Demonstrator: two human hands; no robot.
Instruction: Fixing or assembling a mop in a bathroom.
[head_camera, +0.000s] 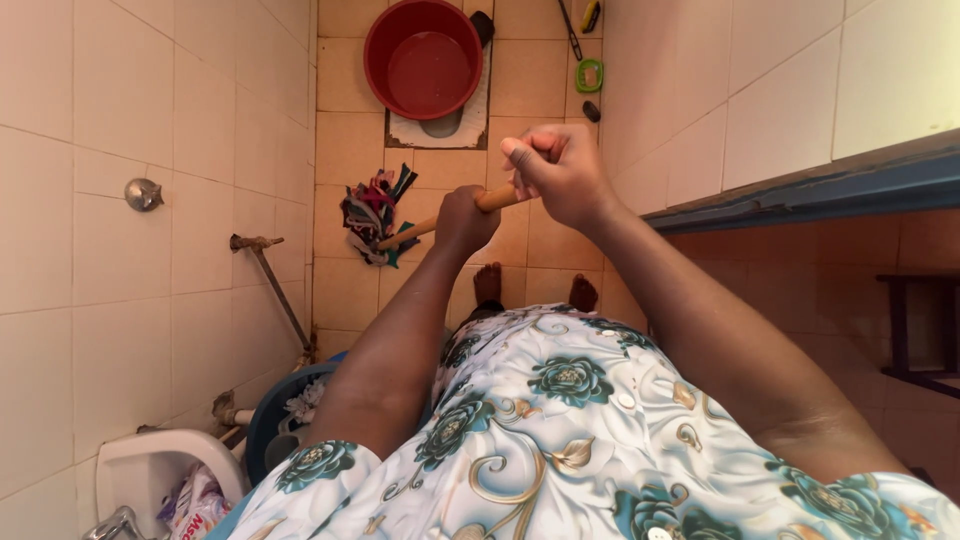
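On the tan tiled floor (350, 290) of a narrow bathroom, a mop of mixed rags (373, 213) is seen resting, its head lying ahead of and to the left of the two bare feet (488, 283). A wooden handle (432, 223) is run from that head up and to the right, so its long axis is slanted from lower left to upper right. The handle is gripped by both hands: the left hand (463, 220) is placed lower down the shaft and nearer the rag head, its fingers curled tightly round the wood, while the right hand (560, 172) is closed over the upper end, fingers wrapped and pressed together. Farther ahead, a red basin (377, 45) is set over a squat pan, well apart from the mop. A green object (589, 75) is seen near the right wall, and a blue bucket (262, 418) stands by the left wall.
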